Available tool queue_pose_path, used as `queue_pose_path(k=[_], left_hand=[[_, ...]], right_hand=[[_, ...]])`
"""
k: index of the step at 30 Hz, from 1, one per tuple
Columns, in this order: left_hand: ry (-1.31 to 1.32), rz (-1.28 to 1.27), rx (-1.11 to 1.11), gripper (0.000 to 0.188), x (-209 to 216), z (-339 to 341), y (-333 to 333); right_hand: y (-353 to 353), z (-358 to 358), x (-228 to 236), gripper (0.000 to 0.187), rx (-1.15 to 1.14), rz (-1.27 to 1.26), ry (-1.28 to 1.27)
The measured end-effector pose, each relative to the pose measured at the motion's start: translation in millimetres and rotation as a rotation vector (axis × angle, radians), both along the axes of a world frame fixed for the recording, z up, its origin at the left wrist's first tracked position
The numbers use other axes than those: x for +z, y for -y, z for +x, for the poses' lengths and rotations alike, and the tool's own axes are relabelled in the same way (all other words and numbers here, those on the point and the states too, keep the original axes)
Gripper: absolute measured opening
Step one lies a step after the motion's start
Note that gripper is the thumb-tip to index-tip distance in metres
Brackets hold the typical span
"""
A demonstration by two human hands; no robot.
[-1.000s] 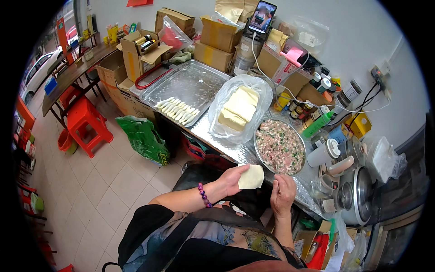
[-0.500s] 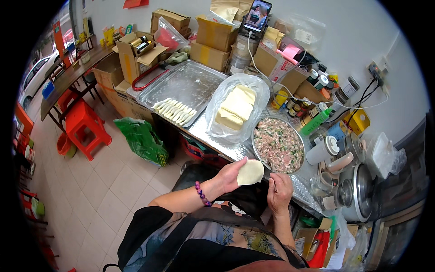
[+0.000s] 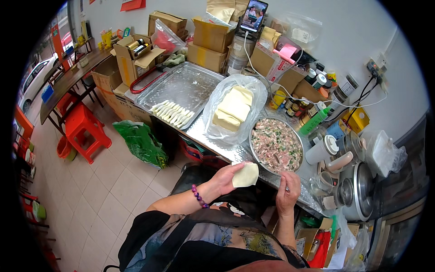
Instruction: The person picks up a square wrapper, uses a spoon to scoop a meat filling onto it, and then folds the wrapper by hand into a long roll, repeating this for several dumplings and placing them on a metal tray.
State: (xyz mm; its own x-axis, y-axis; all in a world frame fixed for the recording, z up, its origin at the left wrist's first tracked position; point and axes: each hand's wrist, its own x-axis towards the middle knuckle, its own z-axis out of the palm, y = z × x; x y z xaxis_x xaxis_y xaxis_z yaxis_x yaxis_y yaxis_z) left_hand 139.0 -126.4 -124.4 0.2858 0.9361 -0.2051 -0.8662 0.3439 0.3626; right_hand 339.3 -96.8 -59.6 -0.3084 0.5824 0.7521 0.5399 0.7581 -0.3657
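Note:
My left hand (image 3: pixel 223 179) holds a thin, pale dough wrapper (image 3: pixel 246 176) by its left edge, just off the table's front edge. Closed in a fist, my right hand (image 3: pixel 288 190) is at the near rim of a metal bowl (image 3: pixel 252 152). What it grips is mostly hidden; a thin utensil seems to reach into the bowl. Minced meat filling (image 3: pixel 277 141) flecked with green fills that bowl. Left of it, a stack of wrappers (image 3: pixel 234 108) lies in a clear plastic bag (image 3: pixel 213 119). Several folded dumplings (image 3: pixel 173 114) form a row on a metal tray (image 3: pixel 192 81).
A lit phone (image 3: pixel 254 16) on a stand is charging by a white cable behind the wrappers. Jars and a green bottle (image 3: pixel 316 120) crowd the right, beside a white canister (image 3: pixel 321 150) and a lidded pot (image 3: pixel 362 190). Cardboard boxes (image 3: pixel 206 55) line the wall. A red stool (image 3: pixel 86 129) stands left.
My right hand has moved right and slightly up, to the bowl's near rim. The left hand and its wrapper have shifted slightly left.

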Motion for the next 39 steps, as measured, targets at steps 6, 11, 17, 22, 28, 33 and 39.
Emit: queue_pose_path(k=[6, 11, 17, 22, 28, 33, 39], left_hand=[[0.006, -0.047, 0.012, 0.037, -2.9, 0.3, 0.2], [0.005, -0.067, 0.017, 0.040, 0.8, 0.7, -2.3], [0.038, -0.080, 0.126, 0.045, 2.5, 2.0, -5.9], [0.019, -0.081, 0.236, 0.045, 15.1, 0.5, -8.5], [0.082, -0.048, 0.082, 0.042, 8.1, 1.8, -14.0], [0.142, -0.106, 0.053, 0.041, 12.1, 4.1, -13.0], [0.128, -0.116, 0.041, 0.039, 9.5, 6.0, -13.1]], right_hand=[[-9.0, 7.3, -8.5, 0.015, -0.117, 0.057, 0.055], [-6.3, 2.2, -10.6, 0.019, -0.113, 0.041, 0.137], [-2.4, -4.5, -11.8, 0.019, -0.049, 0.032, 0.147], [1.3, -9.6, -4.8, 0.015, -0.006, -0.010, 0.120], [7.4, -13.0, -6.0, 0.011, 0.055, -0.090, 0.053], [7.8, -12.2, -7.0, 0.010, 0.099, -0.218, -0.073], [0.6, -8.6, -8.3, 0.010, 0.092, -0.233, -0.110]])
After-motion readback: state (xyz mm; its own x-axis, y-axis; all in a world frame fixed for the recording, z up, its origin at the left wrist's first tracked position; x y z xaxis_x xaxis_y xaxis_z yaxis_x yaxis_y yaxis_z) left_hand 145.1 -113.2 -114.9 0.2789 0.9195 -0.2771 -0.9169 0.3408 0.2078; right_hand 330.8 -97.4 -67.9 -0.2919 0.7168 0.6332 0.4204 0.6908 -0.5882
